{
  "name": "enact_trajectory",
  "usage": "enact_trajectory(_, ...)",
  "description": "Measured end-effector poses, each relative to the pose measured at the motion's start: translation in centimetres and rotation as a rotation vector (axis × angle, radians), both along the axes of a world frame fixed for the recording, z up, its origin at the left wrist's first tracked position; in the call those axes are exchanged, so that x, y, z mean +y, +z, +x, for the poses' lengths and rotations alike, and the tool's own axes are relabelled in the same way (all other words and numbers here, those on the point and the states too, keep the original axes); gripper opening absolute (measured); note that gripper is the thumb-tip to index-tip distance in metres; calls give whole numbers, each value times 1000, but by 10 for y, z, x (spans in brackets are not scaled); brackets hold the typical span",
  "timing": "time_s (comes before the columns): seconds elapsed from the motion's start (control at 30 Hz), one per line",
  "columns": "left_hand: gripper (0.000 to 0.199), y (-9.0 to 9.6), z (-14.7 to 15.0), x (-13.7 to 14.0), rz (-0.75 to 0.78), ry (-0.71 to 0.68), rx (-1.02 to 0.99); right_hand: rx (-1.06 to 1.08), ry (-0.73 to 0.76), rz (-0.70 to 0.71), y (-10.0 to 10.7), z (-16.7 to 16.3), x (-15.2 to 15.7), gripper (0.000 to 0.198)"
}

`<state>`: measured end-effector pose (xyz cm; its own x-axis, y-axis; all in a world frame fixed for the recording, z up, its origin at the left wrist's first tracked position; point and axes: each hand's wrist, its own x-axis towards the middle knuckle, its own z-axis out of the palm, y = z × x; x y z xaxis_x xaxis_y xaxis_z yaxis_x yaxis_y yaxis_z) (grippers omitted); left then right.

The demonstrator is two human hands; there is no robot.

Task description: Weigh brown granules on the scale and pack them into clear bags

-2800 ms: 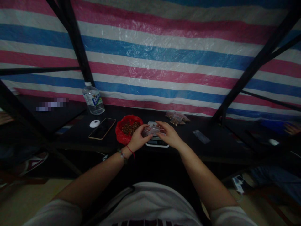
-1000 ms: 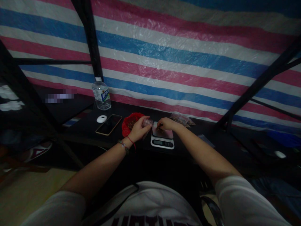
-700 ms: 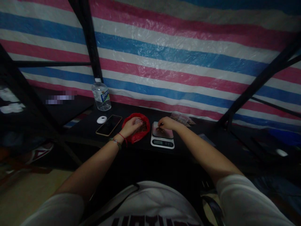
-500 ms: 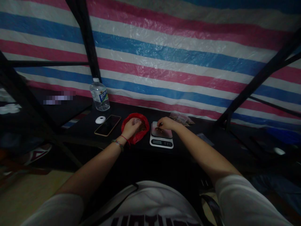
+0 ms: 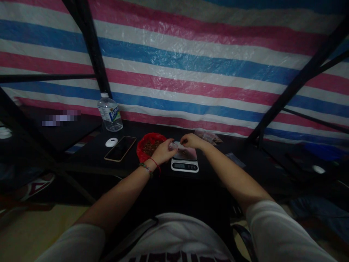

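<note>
My left hand [image 5: 164, 152] is closed on a small clear plastic bag [image 5: 173, 146], held at the left edge of a white kitchen scale [image 5: 184, 166]. Above the scale's plate my right hand [image 5: 192, 141] pinches small dark brown pieces [image 5: 184, 141], close by the bag's mouth. More brown bits seem to lie on the plate under the fingers, partly hidden. A red plastic bag [image 5: 140, 154], opened wide like a bowl, stands just left of my left hand. Inside it is a heap of brown pieces [image 5: 149, 147], whose exact kind I cannot make out.
Left of the red bag lie a phone [image 5: 120, 149] and a white oval gadget [image 5: 111, 142], with a clear plastic bottle [image 5: 111, 114] behind. Filled clear bags [image 5: 208, 137] sit behind my right wrist. A flat clear bag [image 5: 235, 160] lies beside my right forearm. Dark metal posts frame the table.
My left hand has moved right, out of the red bag to the scale, bringing the clear bag up beside my right hand. My right hand stays over the scale. The view has shifted slightly.
</note>
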<state>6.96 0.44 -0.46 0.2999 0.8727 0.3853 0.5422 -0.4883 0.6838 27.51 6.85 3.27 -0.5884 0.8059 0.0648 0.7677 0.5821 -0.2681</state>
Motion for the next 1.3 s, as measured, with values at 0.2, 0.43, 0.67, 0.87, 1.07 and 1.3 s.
enact_trajectory(0.2, 56, 6, 14, 18, -17, -42, 34, 286, 17, -93, 28, -6, -1, 25)
enact_trajectory(0.43, 42, 3, 25, 20, -2, 38, -109, 258, 48, -86, 33, -23, -2, 26)
enact_trajectory(0.67, 36, -7, 26, 21, 27, 58, -136, 85, 83, -84, 42, -32, -12, 28)
enact_trajectory(0.87, 36, -9, 27, 21, 46, 100, -166, 67, 83, -107, 48, -40, -16, 28)
enact_trajectory(1.07, 38, -13, 27, 25, 27, 118, -226, 169, 96, -108, 45, -47, -17, 26)
enact_trajectory(1.3, 35, -15, 19, 31, -61, 142, -222, 167, -43, -92, 35, -21, -14, 32)
